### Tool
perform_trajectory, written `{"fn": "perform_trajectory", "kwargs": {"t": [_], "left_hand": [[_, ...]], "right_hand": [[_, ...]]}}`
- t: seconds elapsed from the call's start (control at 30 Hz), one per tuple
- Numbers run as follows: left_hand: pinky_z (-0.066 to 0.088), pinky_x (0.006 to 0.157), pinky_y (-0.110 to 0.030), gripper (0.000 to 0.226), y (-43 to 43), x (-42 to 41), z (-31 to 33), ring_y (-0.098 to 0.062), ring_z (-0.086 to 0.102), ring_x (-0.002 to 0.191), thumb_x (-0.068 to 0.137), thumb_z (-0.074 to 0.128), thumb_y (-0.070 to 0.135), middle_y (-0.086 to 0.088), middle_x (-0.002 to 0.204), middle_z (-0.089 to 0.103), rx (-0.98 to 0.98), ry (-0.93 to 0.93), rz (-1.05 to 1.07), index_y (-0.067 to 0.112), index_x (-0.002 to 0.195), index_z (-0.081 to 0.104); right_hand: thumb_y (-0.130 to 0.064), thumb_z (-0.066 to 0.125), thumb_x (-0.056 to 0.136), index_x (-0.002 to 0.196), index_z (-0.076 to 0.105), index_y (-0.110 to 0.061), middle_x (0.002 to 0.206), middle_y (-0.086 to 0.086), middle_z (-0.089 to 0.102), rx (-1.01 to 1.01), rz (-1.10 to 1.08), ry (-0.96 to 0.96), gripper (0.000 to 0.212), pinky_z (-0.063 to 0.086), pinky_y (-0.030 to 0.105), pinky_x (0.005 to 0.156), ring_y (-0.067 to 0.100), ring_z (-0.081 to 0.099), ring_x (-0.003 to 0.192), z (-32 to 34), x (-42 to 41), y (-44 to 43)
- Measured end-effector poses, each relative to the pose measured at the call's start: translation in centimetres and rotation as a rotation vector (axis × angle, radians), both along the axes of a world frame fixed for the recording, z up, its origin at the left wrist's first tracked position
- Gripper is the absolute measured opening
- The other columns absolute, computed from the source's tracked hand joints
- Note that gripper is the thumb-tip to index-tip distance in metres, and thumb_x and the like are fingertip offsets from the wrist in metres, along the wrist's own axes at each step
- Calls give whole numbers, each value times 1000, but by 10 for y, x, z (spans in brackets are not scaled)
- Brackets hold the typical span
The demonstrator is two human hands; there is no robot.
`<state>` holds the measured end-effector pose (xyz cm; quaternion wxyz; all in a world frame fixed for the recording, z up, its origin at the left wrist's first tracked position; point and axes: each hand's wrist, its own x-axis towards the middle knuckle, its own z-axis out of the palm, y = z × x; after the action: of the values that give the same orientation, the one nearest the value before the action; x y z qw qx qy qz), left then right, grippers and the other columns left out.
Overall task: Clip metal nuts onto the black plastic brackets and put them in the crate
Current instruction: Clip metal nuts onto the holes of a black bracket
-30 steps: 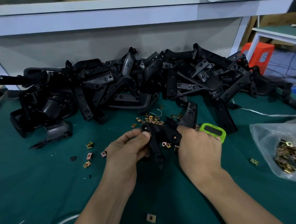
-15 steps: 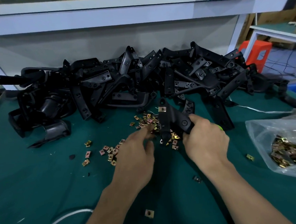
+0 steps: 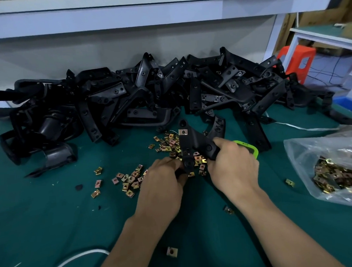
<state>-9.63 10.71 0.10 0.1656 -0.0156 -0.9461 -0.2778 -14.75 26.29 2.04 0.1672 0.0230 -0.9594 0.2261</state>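
A black bracket (image 3: 192,144) is held at centre frame over the green tabletop (image 3: 42,224), with a metal nut (image 3: 183,132) clipped at its upper end. Its right arm is wrapped in the grip of the right hand (image 3: 232,167); its lower end is pinched in the left hand (image 3: 161,181). Beneath are scattered loose nuts (image 3: 130,180); a bracket pile (image 3: 148,93) is heaped behind.
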Motion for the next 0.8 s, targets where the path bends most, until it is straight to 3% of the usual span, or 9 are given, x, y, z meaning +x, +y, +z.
{"fn": "perform_trajectory", "kwargs": {"t": [0.17, 0.23, 0.3, 0.43, 0.53, 0.67, 0.8], "left_hand": [[47, 71, -35, 14, -1, 4, 5, -21, 60, 72, 98, 62, 20, 2, 78, 70, -6, 89, 85, 17, 93, 75], [53, 59, -32, 23, -2, 8, 12, -13, 65, 60, 101, 54, 31, 8, 68, 70, 218, 112, 192, 26, 86, 70], [54, 53, -22, 28, -4, 9, 17, -5, 70, 61, 103, 48, 35, 15, 70, 73, 547, 91, 271, 29, 83, 67], [58, 53, -22, 19, -11, 4, 21, -19, 76, 65, 99, 64, 14, -4, 71, 76, 990, 16, 282, 12, 85, 75], [57, 54, -21, 19, -15, 4, 22, -20, 75, 63, 88, 76, 6, -5, 68, 76, 996, 3, 263, 18, 74, 80], [54, 51, -17, 22, -16, 7, 21, -8, 70, 56, 77, 87, 20, 9, 64, 74, 760, 4, 287, 40, 72, 80], [58, 50, -25, 24, -13, 5, 22, -21, 72, 54, 88, 78, 13, -6, 62, 73, 948, -35, 221, 29, 70, 81]], "right_hand": [[-19, 71, 78, 79, 52, -34, 57, -14, 47, 3, -19, 13, 24, 25, 29, 48, 22, 44, 58, -2, -1, 2], [-17, 70, 76, 79, 52, -36, 56, -14, 47, 23, -31, 22, 27, 20, 25, 45, 22, 45, 57, -2, -2, 2], [-15, 71, 75, 79, 53, -35, 55, -14, 47, 24, -28, 24, 27, 23, 27, 46, 22, 46, 57, -2, -3, 2], [-16, 72, 75, 80, 55, -33, 56, -14, 48, 15, -3, 8, 24, 33, 31, 54, 23, 47, 60, -1, -2, 2], [-15, 71, 74, 79, 54, -34, 57, -13, 49, -2, 7, 3, 26, 32, 31, 55, 22, 47, 60, 0, -1, 1], [-14, 71, 74, 79, 56, -32, 56, -13, 48, -2, 12, 1, 24, 34, 31, 57, 23, 47, 60, 0, -1, 2], [-15, 72, 74, 87, 62, -32, 56, -14, 46, -9, 18, -1, 23, 34, 31, 59, 22, 46, 61, 0, -2, 1]]}}
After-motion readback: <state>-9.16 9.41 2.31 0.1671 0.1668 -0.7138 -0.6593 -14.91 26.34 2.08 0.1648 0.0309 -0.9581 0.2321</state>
